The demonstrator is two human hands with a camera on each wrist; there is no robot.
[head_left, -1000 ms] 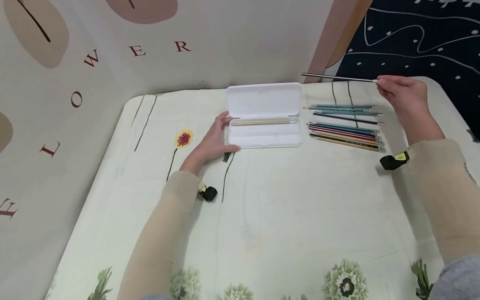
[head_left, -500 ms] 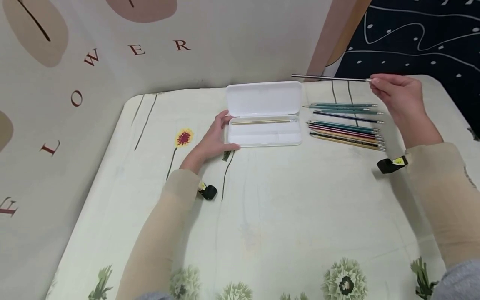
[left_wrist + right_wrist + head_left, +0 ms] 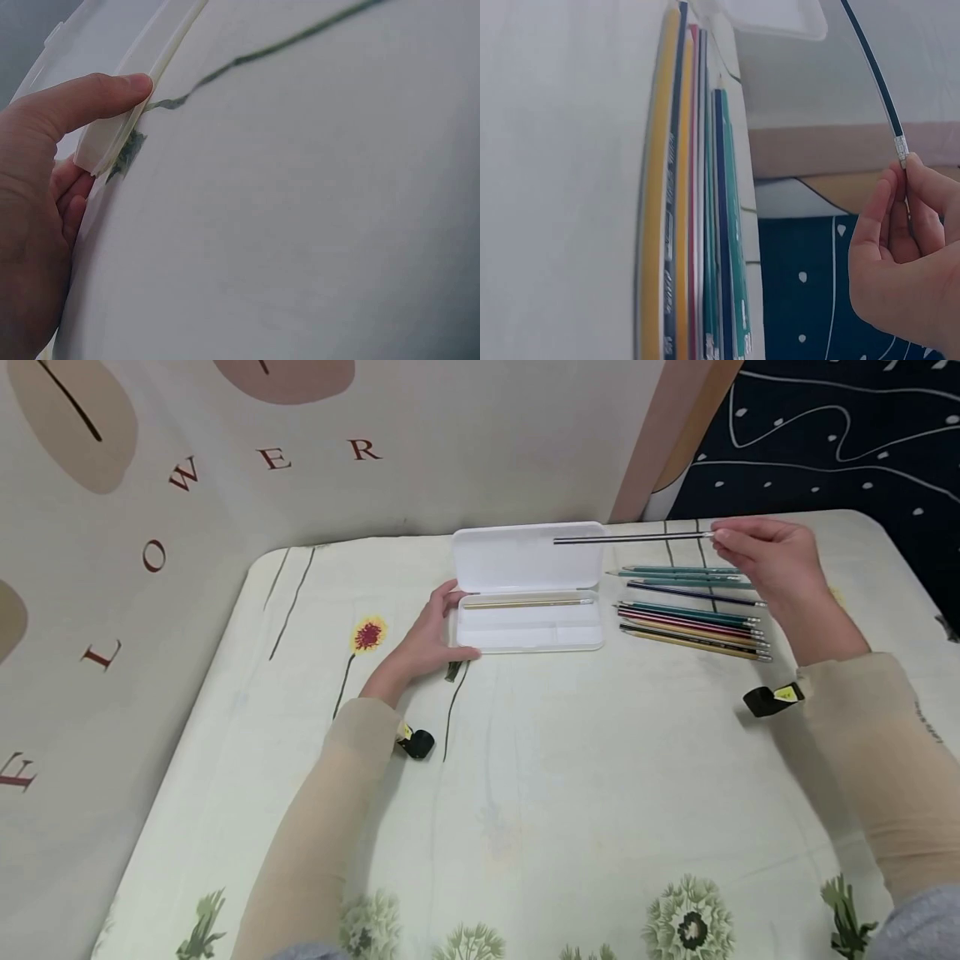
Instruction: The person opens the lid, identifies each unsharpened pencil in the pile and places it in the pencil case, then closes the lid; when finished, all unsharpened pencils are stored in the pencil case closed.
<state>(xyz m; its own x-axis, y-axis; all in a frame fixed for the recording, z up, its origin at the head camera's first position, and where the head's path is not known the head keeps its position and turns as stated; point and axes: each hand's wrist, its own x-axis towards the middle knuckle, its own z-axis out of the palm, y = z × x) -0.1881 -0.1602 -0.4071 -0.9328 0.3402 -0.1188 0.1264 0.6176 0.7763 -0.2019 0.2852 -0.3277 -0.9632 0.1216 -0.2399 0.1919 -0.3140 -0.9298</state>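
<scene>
My left hand [image 3: 422, 650] grips the left end of an open white pencil case [image 3: 510, 641], with the thumb on the front rim and the other fingers at the left side. One or more light tan pencils [image 3: 528, 605] lie along the case's back compartment. Between thumb and fingertips, my right hand [image 3: 776, 564] pinches a dark, silver-striped pencil [image 3: 630, 538] by its metal ferrule end. That pencil is held in the air, roughly level, its far end in front of the raised lid [image 3: 502, 560]. In the right wrist view the dark pencil [image 3: 885, 94] slants upward from the fingertips.
Right of the case lie several pencils, a teal group [image 3: 678, 581], a dark blue pencil [image 3: 675, 591] and a mixed group [image 3: 690, 631]. They rest on a flower-patterned cloth [image 3: 570, 777]. A printed fabric wall [image 3: 487, 452] rises behind the table's back edge.
My right hand has moved left and slightly down, carrying the dark pencil from above the loose pencils to in front of the lid. The left hand and the case have stayed put.
</scene>
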